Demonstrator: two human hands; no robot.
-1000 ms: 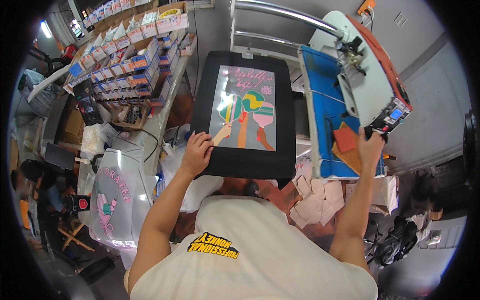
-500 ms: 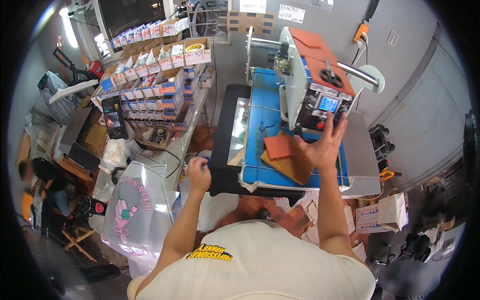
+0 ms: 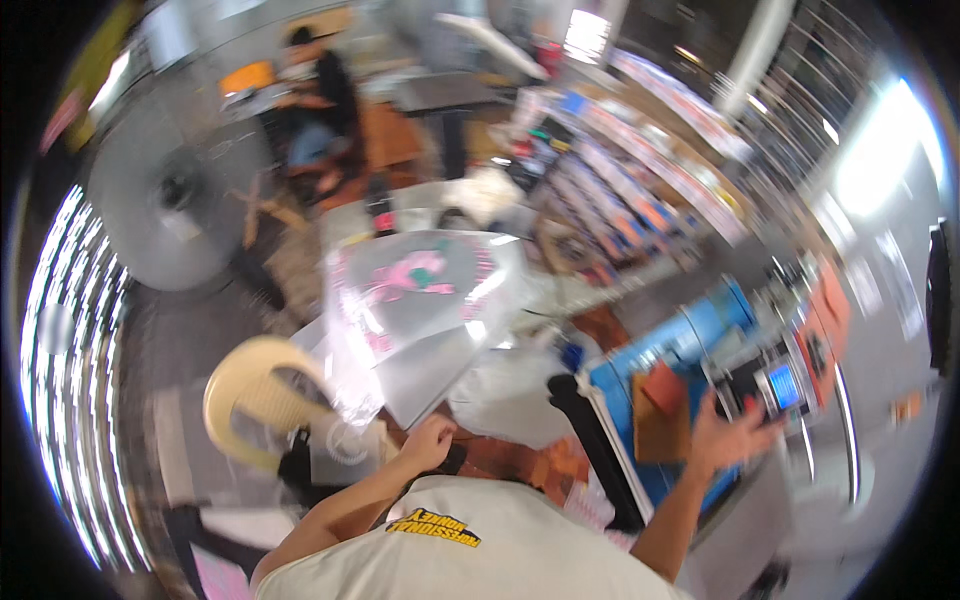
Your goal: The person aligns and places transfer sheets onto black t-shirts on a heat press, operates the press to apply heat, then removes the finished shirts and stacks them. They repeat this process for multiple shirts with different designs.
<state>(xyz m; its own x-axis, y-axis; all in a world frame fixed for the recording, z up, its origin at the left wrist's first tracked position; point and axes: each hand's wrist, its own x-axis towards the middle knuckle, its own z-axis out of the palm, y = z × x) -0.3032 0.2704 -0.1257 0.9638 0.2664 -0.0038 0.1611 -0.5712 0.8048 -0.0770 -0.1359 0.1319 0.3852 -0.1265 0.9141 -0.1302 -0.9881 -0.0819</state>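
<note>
The picture is blurred by motion. My right hand (image 3: pixel 732 440), fingers spread, is at the front of a heat press, by its control box and lit screen (image 3: pixel 783 386). Beneath are the press's blue-covered plate (image 3: pixel 715 325), a red pad (image 3: pixel 664 383) and a brown mat (image 3: pixel 655 435). My left hand (image 3: pixel 430 443) is near the lower corner of clear plastic sheets (image 3: pixel 420 300) with pink and green designs; its fingers are smeared, so I cannot tell what they hold. A black padded edge (image 3: pixel 590 435) shows under the blue plate's left side.
A person (image 3: pixel 320 95) in dark clothing sits at the back left. A grey fan (image 3: pixel 150 200) and a cream chair (image 3: pixel 235 380) are on the left. Rows of small boxes (image 3: pixel 640 180) fill a bench behind the press.
The press's upper part has swung left over the black board and its print. My view has then turned sharply left, and my left hand has moved off the board toward the plastic sheets.
</note>
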